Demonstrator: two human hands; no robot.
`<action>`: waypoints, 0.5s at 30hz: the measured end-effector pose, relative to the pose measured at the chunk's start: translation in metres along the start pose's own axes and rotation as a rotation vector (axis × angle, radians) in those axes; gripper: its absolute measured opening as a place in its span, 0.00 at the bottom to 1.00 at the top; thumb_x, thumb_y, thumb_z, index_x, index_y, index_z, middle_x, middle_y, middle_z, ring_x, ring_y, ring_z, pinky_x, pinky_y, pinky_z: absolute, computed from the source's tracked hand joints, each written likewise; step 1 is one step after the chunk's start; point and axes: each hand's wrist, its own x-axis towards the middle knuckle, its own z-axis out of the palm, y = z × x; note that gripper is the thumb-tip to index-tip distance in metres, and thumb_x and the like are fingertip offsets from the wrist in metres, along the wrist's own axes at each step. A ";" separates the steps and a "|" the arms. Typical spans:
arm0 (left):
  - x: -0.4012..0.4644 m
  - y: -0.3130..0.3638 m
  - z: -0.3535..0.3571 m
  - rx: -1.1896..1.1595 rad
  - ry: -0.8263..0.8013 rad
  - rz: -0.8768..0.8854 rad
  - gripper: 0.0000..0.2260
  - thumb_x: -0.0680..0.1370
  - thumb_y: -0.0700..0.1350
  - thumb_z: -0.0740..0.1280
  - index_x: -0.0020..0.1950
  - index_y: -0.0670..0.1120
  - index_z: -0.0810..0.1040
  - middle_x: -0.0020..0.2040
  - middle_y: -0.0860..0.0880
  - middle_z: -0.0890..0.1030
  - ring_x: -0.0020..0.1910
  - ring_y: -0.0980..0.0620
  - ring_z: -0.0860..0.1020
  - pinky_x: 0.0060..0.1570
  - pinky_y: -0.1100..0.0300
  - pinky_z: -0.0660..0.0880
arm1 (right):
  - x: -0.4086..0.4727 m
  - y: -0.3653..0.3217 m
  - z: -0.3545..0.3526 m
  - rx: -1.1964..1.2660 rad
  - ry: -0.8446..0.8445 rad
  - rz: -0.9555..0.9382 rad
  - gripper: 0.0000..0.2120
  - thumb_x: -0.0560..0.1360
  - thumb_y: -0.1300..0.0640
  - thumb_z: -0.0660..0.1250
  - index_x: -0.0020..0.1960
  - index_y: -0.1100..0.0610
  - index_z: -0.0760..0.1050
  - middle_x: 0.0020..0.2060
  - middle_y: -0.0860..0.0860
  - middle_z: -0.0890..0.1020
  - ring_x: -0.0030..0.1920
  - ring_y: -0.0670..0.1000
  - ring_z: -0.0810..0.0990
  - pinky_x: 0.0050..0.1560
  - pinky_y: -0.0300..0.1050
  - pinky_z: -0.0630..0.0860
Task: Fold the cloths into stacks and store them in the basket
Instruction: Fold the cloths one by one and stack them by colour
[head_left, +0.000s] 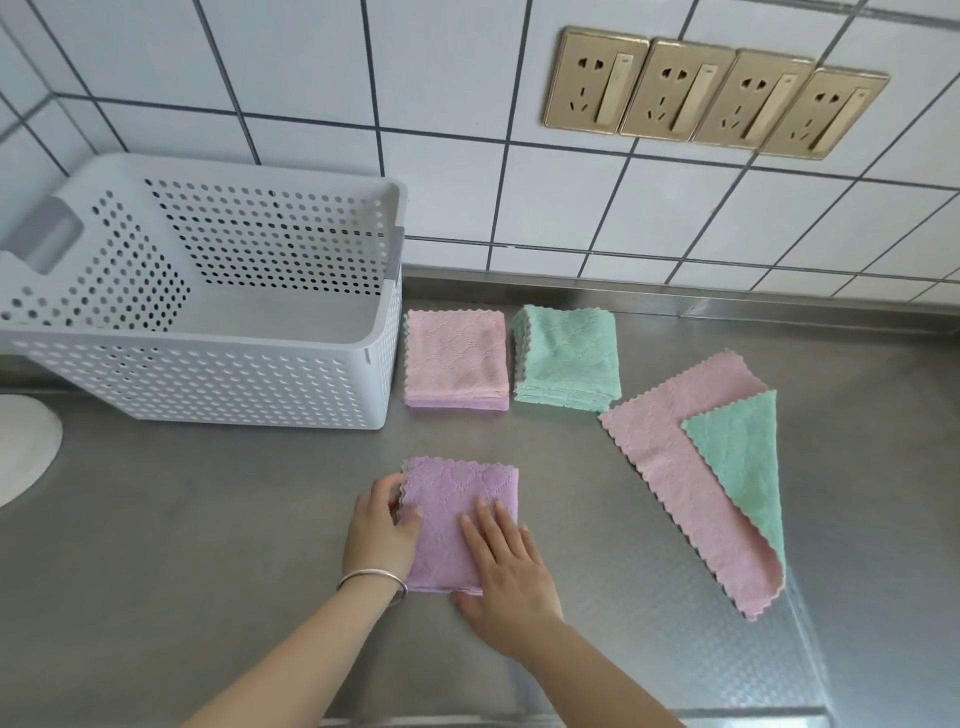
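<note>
Both hands work a folded lilac cloth (460, 525) on the steel counter (208, 545): right hand (506, 566) presses flat, fingers straight; left hand (382, 530) pinches its left edge

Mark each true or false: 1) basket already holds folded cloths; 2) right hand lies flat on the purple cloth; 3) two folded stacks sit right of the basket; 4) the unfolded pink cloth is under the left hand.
1) False. The basket shows no cloths inside.
2) True. The right hand lies flat on the purple cloth.
3) True. The pink stack and green stack sit beside it.
4) False. The unfolded pink cloth lies apart to the right; the left hand holds the purple cloth's edge.
</note>
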 end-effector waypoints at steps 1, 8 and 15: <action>-0.001 -0.001 0.003 0.046 0.007 0.037 0.18 0.71 0.40 0.68 0.60 0.48 0.74 0.52 0.44 0.74 0.49 0.44 0.77 0.52 0.56 0.72 | 0.000 0.000 0.003 0.001 0.001 -0.012 0.37 0.63 0.34 0.57 0.68 0.51 0.66 0.69 0.48 0.68 0.73 0.52 0.56 0.67 0.50 0.64; -0.009 -0.014 0.010 0.366 0.125 -0.015 0.24 0.63 0.52 0.75 0.55 0.45 0.76 0.57 0.41 0.73 0.56 0.40 0.71 0.56 0.50 0.69 | 0.005 -0.004 -0.015 0.284 0.235 0.230 0.21 0.67 0.52 0.61 0.59 0.53 0.71 0.53 0.51 0.79 0.53 0.54 0.78 0.52 0.47 0.77; -0.007 -0.010 0.005 0.579 0.043 -0.118 0.20 0.67 0.63 0.68 0.52 0.52 0.79 0.60 0.49 0.70 0.60 0.47 0.67 0.58 0.55 0.67 | 0.013 0.009 -0.028 0.487 -0.170 0.637 0.17 0.76 0.49 0.58 0.61 0.56 0.70 0.58 0.52 0.74 0.60 0.53 0.72 0.56 0.45 0.70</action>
